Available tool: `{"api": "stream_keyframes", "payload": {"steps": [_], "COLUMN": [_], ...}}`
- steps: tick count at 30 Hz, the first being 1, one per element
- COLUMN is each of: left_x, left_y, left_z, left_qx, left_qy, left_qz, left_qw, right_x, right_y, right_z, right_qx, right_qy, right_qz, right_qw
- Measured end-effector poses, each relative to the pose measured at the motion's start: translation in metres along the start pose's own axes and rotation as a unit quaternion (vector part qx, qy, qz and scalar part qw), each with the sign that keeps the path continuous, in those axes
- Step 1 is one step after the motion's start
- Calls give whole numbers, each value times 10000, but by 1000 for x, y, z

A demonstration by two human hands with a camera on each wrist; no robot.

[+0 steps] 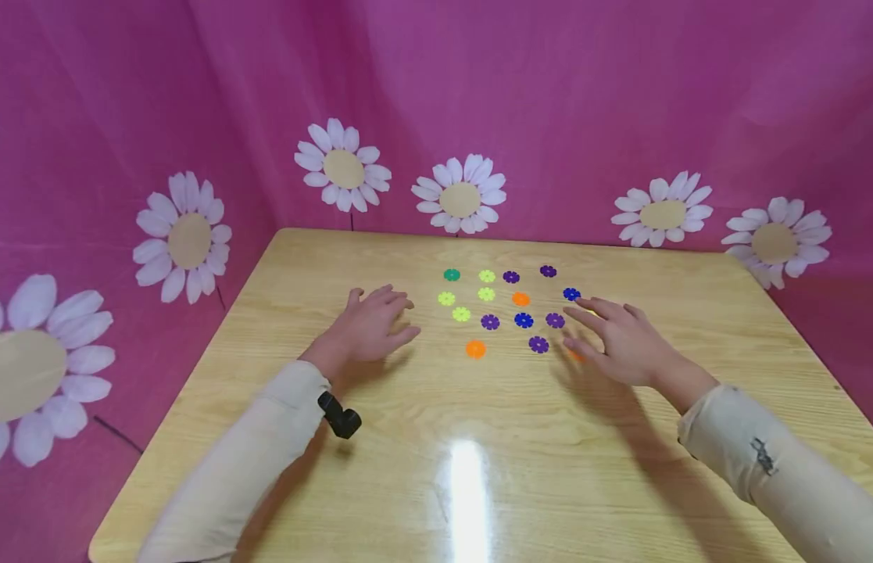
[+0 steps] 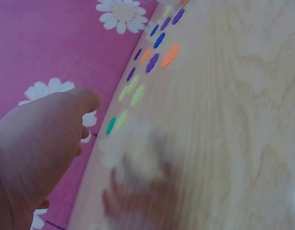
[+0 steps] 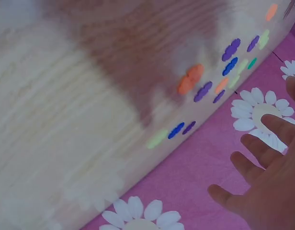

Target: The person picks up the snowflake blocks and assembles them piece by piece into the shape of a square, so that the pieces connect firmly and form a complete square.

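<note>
Several flat, flower-shaped plastic discs lie scattered on the wooden table: a green disc (image 1: 452,274), yellow-green discs such as the yellow-green disc (image 1: 461,314), purple ones such as the purple disc (image 1: 490,321), a blue disc (image 1: 524,320) and an orange disc (image 1: 476,349). To their left hovers my left hand (image 1: 369,322), fingers loosely bent, holding nothing. My right hand (image 1: 627,342) is over the right edge of the group with fingers spread, also holding nothing. Beneath it, another orange disc (image 3: 191,79) and a yellow-green disc (image 3: 157,139) are partly hidden in the head view.
The wooden table (image 1: 380,485) has a bright light reflection near its front. A pink curtain (image 1: 549,94) with large white daisies hangs behind and to the left. A small black device (image 1: 340,416) is strapped at the left sleeve.
</note>
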State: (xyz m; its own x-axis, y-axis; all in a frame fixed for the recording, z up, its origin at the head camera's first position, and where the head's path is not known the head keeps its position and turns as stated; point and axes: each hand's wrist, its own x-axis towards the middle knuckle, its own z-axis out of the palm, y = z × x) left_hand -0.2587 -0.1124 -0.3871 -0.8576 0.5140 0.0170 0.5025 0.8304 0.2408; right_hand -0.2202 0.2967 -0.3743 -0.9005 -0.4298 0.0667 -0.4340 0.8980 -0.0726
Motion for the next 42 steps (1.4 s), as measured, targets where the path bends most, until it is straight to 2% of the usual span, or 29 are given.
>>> {"api": "stream_keyframes", "payload": {"steps": [4, 14, 21, 27, 42], "left_x": [7, 22, 33, 40, 49], "left_y": [9, 31, 43, 51, 62], "left_z": [8, 32, 44, 53, 62], "left_qx": [91, 189, 85, 127, -69], "left_qy": [-36, -173, -119, -163, 134], "left_qz": [147, 407, 662, 705, 795], "left_qw": [9998, 9988, 9977, 9973, 9967], "right_x": [-5, -16, -16, -16, -14], "right_y": [4, 16, 22, 25, 27], "right_z": [6, 23, 29, 33, 40], "right_qx": [57, 265, 241, 262, 279], "right_qy": [49, -218, -291, -343, -165], "right_qz": [23, 225, 221, 271, 397], "right_qw": [10000, 9992, 9990, 9987, 9987]}}
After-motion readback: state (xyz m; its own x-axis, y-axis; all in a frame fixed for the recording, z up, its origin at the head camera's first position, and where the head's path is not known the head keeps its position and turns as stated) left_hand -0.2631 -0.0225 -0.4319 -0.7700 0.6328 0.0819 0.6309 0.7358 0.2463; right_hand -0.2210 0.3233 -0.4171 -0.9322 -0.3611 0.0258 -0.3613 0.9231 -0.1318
